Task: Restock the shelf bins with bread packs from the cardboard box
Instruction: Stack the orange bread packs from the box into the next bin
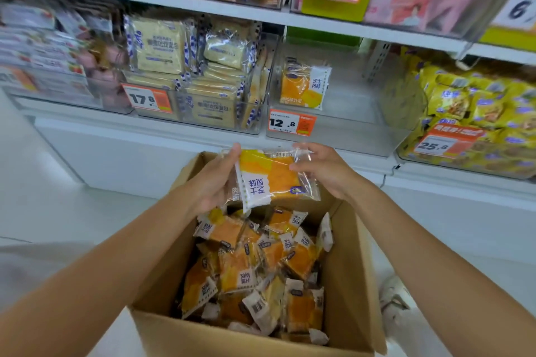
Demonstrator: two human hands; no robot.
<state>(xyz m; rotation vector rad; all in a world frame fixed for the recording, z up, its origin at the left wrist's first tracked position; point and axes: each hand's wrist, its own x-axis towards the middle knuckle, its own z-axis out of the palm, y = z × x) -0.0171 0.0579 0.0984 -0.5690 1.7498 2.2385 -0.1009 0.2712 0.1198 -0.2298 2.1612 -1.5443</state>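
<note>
Bread pack, orange and yellow in a clear wrapper, is in both my hands, above the far edge of the open cardboard box and below the shelf. My left hand grips the pack at its left edge, the fingers curled behind it and the index finger reaching up along the side. My right hand pinches the top right corner of the wrapper between thumb and fingers. The pack is tilted, with its white label strip down and to the left.

The box stands on the floor in front of me and holds many more packs of the same kind, lying in a loose heap.

On the shelf ahead I see a clear bin with a 12.8 price tag; one same pack stands upright at its left side. To the left of this bin are pale toast packs, stacked closely. To the right lie yellow snack bags.
</note>
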